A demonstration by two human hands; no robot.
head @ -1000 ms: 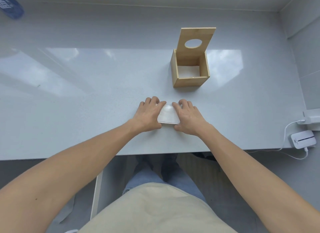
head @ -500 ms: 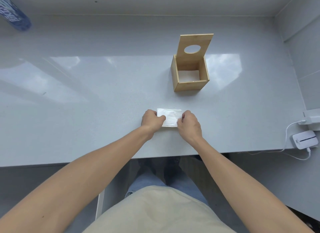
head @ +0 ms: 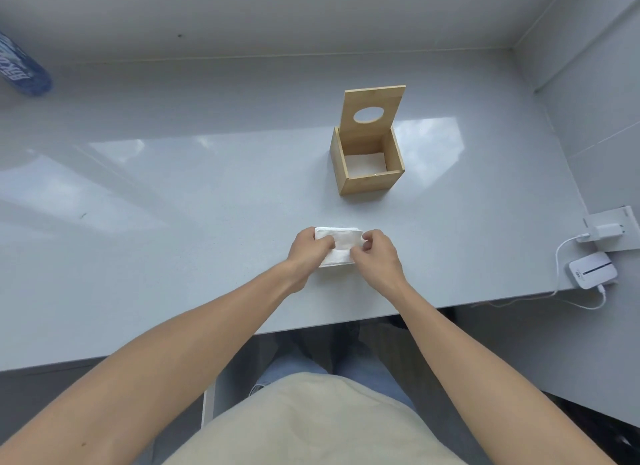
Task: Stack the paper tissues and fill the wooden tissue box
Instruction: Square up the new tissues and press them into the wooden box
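Tissues (head: 341, 245) pinched edgewise by left hand (head: 309, 248) and right hand (head: 375, 257).

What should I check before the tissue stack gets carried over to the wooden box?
1. Grip on both ends: ok. The left hand and right hand each pinch an end of the tissue stack.
2. Stack squared up: cannot tell, the fingers hide its ends.
3. Box open: ok. The lid of the wooden tissue box stands upright at the back, opening clear.
4. Room inside: ok. Something white lies low in the box, with much bare wall above it.
5. Path to the box: ok. Only bare table lies between stack and box.
6. Stack fits the opening: cannot tell from this view.
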